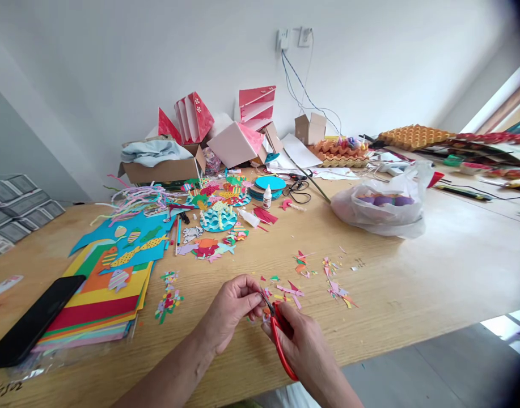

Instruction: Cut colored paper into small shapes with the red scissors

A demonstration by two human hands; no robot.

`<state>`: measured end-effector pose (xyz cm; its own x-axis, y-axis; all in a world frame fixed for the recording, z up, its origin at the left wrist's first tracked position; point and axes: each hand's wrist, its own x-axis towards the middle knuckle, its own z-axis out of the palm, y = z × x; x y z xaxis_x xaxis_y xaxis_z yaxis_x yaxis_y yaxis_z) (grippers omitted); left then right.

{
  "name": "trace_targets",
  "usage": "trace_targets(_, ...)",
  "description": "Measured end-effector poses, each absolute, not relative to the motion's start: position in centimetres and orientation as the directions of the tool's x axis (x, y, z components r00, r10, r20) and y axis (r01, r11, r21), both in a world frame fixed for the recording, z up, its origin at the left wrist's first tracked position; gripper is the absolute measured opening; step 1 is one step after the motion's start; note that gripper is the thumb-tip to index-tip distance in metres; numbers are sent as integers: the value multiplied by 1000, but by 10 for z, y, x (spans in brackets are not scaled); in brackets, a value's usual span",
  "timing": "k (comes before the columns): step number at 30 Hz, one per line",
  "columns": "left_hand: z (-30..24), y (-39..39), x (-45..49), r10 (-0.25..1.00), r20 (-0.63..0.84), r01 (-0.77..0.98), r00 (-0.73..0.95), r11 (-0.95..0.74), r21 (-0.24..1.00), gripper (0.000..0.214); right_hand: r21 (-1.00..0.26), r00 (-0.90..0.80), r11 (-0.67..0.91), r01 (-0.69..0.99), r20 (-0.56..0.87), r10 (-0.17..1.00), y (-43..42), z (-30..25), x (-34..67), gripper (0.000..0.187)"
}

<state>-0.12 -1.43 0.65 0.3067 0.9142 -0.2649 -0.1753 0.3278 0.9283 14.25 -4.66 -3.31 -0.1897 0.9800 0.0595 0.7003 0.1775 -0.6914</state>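
Note:
Red-handled scissors [278, 341] are gripped in my right hand [304, 340], their blades pointing up and left toward my left hand. The fingers of my left hand [238, 303] are pinched together at the blade tips; whatever they hold is too small or hidden to make out. Paper scraps [291, 290] lie on the wooden table just beyond both hands, with more scraps [338, 288] to the right. Left of my hands is a small pile of tiny coloured paper pieces [169, 297].
Coloured paper sheets [93, 309] and a black phone [36, 320] lie at left. Paper fish [208, 249], blue discs [269, 184] and a glue bottle [267, 196] stand mid-table. A plastic bag [381, 207] sits at right, near egg trays [413, 137]. The table's front edge runs close below my hands.

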Motion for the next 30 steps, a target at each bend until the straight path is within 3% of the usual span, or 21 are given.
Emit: trace_targets(30, 6, -12, -4, 915, -264, -163, 306, 323, 932, 16, -644, -183, 156, 749, 25, 983, -48, -41, 150, 34)
